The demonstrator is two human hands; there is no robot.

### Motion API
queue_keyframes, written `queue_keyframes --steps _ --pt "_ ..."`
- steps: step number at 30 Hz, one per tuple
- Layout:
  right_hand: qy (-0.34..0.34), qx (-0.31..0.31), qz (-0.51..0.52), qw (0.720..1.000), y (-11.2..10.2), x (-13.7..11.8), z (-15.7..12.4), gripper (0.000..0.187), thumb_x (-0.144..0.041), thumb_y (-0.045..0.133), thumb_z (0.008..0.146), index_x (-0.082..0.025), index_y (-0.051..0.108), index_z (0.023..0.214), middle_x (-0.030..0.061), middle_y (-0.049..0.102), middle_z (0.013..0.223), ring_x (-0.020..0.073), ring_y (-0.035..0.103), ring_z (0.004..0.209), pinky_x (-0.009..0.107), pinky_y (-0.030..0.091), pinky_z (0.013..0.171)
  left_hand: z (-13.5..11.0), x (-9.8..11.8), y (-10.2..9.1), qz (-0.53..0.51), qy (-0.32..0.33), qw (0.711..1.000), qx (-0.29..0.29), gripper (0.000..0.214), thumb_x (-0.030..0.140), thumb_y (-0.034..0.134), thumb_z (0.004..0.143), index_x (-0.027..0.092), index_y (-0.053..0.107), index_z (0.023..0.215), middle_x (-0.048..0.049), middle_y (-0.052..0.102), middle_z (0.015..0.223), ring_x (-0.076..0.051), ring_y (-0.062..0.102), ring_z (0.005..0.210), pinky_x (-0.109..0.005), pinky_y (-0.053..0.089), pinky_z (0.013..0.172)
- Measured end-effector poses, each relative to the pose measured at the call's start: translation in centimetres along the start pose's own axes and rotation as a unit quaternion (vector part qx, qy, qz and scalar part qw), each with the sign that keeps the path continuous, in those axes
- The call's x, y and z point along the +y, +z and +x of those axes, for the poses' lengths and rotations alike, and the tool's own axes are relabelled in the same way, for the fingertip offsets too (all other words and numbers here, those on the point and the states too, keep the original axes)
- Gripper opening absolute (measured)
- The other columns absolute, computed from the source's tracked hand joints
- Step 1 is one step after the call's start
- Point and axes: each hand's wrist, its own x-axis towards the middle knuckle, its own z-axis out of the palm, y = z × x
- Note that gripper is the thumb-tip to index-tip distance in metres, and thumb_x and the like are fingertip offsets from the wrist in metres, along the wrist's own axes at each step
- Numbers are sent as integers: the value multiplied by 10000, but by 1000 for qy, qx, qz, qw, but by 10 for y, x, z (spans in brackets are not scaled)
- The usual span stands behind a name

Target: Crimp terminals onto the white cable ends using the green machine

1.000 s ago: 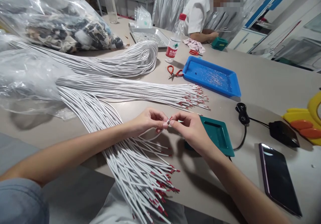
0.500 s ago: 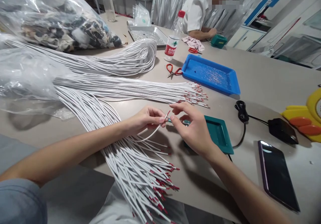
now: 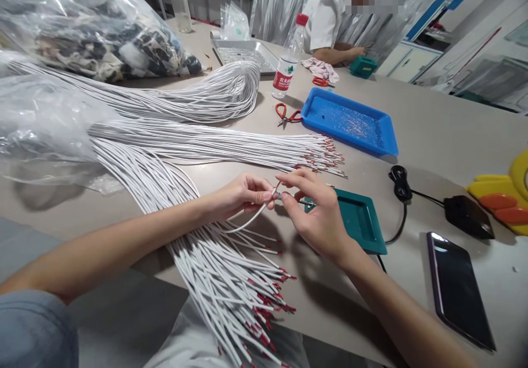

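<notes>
A white cable (image 3: pixel 256 214) with a thin red wire end is pinched between the thumb and fingers of my left hand (image 3: pixel 248 193). My right hand (image 3: pixel 312 208) is close beside it on the right, thumb and index finger apart, with the index fingertip at the red wire end. Between the two thumbs is a small teal piece, too small to name. Under my left forearm fans a bundle of white cables (image 3: pixel 223 272) with red ends, spilling over the table's front edge. Partly behind my right hand is a green device (image 3: pixel 370 222) with a recessed top and a small metal part.
Beyond my hands lie another cable bundle (image 3: pixel 231 145), a coiled bundle (image 3: pixel 231 95), red-handled snippers (image 3: pixel 284 117), a blue tray (image 3: pixel 388 147) with scraps and a bottle (image 3: pixel 285 65). A phone (image 3: pixel 460 288) and black adapter (image 3: pixel 468 217) are at right. A co-worker (image 3: pixel 325 18) sits opposite.
My right index finger has come down onto the red wire end. My left hand keeps its pinch on the cable. The whole view has shifted slightly.
</notes>
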Motion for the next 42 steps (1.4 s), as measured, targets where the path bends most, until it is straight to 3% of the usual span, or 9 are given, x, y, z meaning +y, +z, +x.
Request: queue_keyframes --steps 9,14,17,21,23,31,38,42 --pt "-1 21 8 1000 0 1 1 223 -83 517 793 -198 649 931 43 604 854 155 562 778 287 468 608 3 -3 -8 -46 15 999 -19 188 257 739 697 88 667 737 -21 619 621 11 350 372 -139 170 355" --pt "43 26 29 998 -1 0 1 297 -122 539 789 -212 611 1062 54 604 961 162 578 854 260 493 595 2 -2 -7 -46 -1 999 -29 217 264 760 672 79 661 728 -26 608 603 -2 374 395 -133 173 344" --pt "106 1 93 990 -2 -2 3 242 -201 557 803 -192 634 1032 62 619 964 163 588 852 253 500 599 2 -2 -6 -37 -3 999 -39 240 279 770 657 72 653 690 -29 610 611 0 366 392 -138 172 339" --pt "240 -45 222 944 -5 -2 7 239 -336 598 797 -160 676 939 57 662 874 134 582 715 238 477 559 1 -2 -5 -19 -6 999 -39 245 283 775 650 70 654 666 -26 607 600 -9 373 401 -145 186 341" --pt "262 -73 255 928 -6 -1 8 237 -345 632 774 -155 686 904 45 671 817 119 565 673 232 460 562 1 -2 -5 -8 -11 999 -46 238 279 769 661 68 656 666 -24 604 590 -11 376 404 -148 193 348" --pt "259 -88 294 916 -4 1 6 148 -296 640 778 -165 707 773 15 672 669 80 483 560 218 372 534 0 -5 -10 1 -27 996 -80 212 276 751 696 86 663 726 -32 635 627 -11 401 389 -158 238 371" --pt "273 -71 292 914 -2 -3 5 159 -301 638 773 -145 652 743 28 653 678 107 531 595 247 402 580 0 -5 -11 -4 -16 995 -98 200 272 742 711 86 673 732 -35 645 651 -19 457 413 -147 313 401" --pt "274 -96 321 901 -1 -4 5 145 -290 616 782 -150 612 746 29 642 679 123 557 638 259 422 613 1 -4 -10 -14 -17 995 -95 221 284 754 695 81 672 729 -29 630 628 -30 471 415 -148 329 401"
